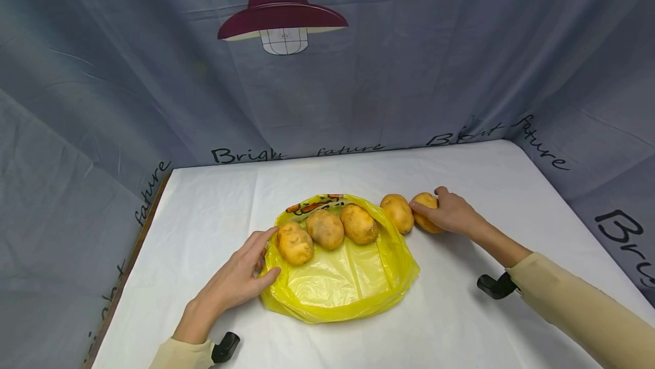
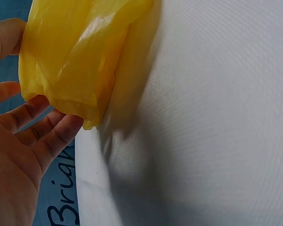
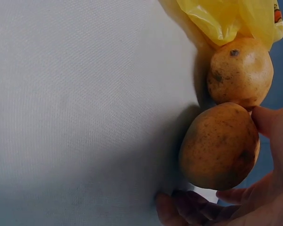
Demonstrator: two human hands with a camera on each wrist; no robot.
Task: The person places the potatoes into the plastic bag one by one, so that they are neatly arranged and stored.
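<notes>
A yellow plastic bag [image 1: 338, 306] lies on the table with its mouth spread wide. Three potatoes, among them a pale brown potato [image 1: 325, 229], rest inside it along the far side. My left hand [image 1: 237, 272] touches the bag's left side with thumb and fingers spread apart; from the left wrist, fingertips show against the yellow plastic [image 2: 80, 56]. Outside the bag on the right, my right hand [image 1: 455, 211] curls thumb and fingers round the outermost potato [image 3: 220, 146]. Another potato [image 3: 240, 70] sits between that one and the bag.
The table [image 1: 215, 198] has a white cover. A grey-blue curtain [image 1: 409, 85] printed with lamps and lettering stands behind it and at both sides. Black wrist mounts [image 1: 497, 286] stick out under both sleeves.
</notes>
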